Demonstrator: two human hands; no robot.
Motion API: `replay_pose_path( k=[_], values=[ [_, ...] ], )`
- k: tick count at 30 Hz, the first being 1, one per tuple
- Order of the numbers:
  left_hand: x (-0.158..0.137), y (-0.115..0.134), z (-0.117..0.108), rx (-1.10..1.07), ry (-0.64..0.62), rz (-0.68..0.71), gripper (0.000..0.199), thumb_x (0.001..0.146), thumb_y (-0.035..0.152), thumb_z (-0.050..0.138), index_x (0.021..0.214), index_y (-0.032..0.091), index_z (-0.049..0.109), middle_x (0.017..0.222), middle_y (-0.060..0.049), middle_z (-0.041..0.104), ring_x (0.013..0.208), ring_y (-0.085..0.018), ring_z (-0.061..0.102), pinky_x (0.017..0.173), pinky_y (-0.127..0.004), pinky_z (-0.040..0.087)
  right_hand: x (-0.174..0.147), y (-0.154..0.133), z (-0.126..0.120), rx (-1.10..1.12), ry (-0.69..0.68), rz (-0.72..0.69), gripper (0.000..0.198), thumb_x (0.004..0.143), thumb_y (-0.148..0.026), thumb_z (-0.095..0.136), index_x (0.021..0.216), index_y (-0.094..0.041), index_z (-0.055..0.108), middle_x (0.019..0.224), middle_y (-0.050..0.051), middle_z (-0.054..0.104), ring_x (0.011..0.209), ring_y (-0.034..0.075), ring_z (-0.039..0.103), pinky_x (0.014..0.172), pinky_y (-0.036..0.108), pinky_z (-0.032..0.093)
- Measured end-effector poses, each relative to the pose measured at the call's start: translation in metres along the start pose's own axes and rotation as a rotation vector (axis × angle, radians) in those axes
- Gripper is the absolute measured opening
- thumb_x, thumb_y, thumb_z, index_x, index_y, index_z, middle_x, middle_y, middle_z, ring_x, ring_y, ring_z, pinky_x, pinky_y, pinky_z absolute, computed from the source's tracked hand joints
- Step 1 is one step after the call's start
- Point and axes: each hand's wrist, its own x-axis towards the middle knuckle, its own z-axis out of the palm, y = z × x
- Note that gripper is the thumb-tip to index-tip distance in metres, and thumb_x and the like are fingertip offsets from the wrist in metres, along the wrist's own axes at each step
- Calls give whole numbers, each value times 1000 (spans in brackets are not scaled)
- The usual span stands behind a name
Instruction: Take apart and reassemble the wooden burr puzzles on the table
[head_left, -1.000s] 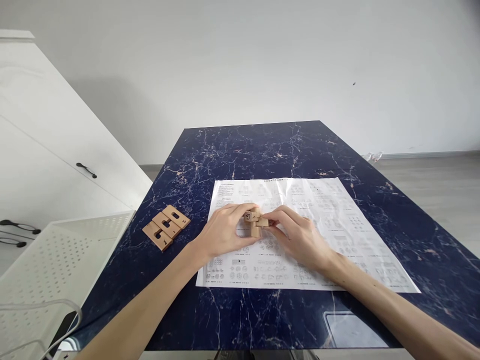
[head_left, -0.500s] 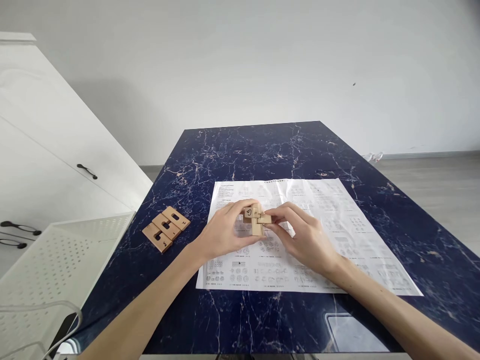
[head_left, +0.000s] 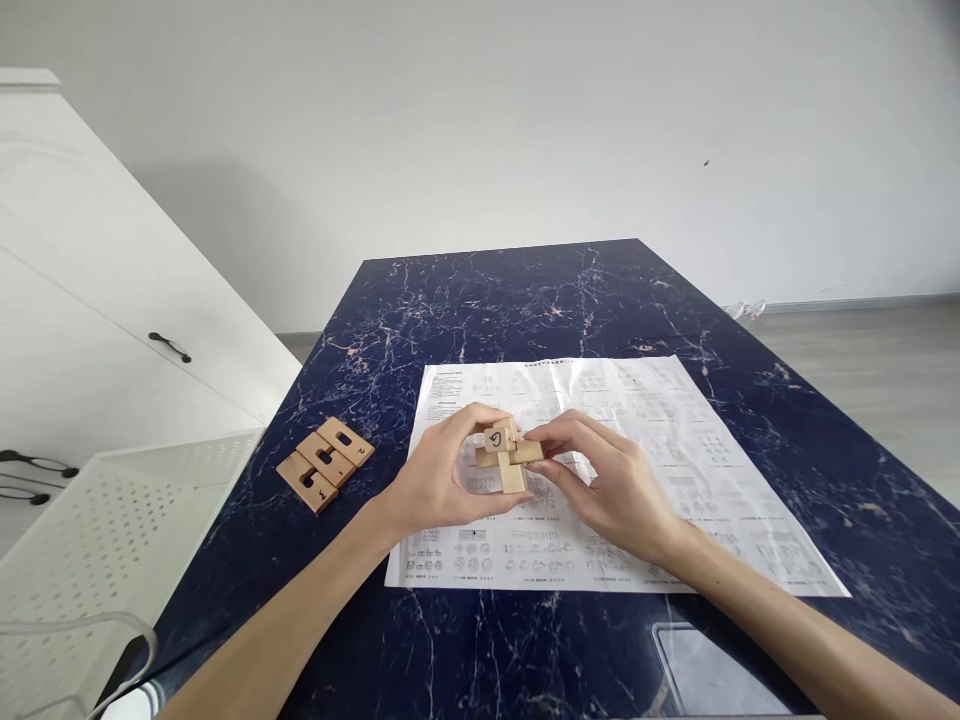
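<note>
A wooden burr puzzle (head_left: 511, 470) made of interlocking pale bars is held above the sheet, and one bar end bears a dark mark like a G or 6. My left hand (head_left: 442, 465) grips it from the left, thumb at the near end of an upright bar and fingers at the far end. With thumb and forefinger, my right hand (head_left: 607, 475) pinches the right end of the crosswise bar. The joints inside the puzzle are hidden. Underneath both hands lies a creased instruction sheet (head_left: 637, 560) with rows of small printed diagrams.
Three flat wooden plates (head_left: 325, 462) with slots and numbers lie side by side on the left of the dark blue marbled table (head_left: 480, 300). A white perforated panel (head_left: 112, 530) and a white cabinet (head_left: 97, 250) stand to the left. A wall rises behind.
The crosswise bar now sticks out further left of the puzzle's middle. The puzzle is slightly tilted and a little nearer me. Both hands keep their hold, and the view has shifted slightly.
</note>
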Motion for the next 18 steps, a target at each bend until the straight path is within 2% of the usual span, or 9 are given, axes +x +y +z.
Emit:
replay_pose_path(
  k=[6, 12, 18],
  values=[
    [-1, -3, -1, -17, -22, 42, 60, 76, 39, 92, 119, 24, 53, 110, -4, 66, 99, -23, 67, 87, -39, 56, -1, -2, -2, 10, -25, -79, 18, 105, -17, 61, 122, -21, 62, 103, 7, 69, 89, 20, 71, 74, 35, 64],
    [0, -2, 1, -14, -27, 51, 62, 76, 40, 91, 121, 24, 52, 109, -4, 66, 97, -23, 67, 86, -38, 55, -3, -3, -2, 17, 4, -64, 20, 103, -14, 64, 122, -21, 64, 102, 6, 69, 88, 19, 72, 75, 35, 64],
    [0, 0, -4, -39, -58, 30, 62, 76, 41, 92, 122, 24, 55, 114, -6, 67, 107, -26, 67, 92, -40, 55, -3, -6, -1, 37, 16, -68, 20, 102, -14, 66, 121, -20, 65, 102, 6, 70, 89, 18, 72, 78, 35, 65]
  ],
)
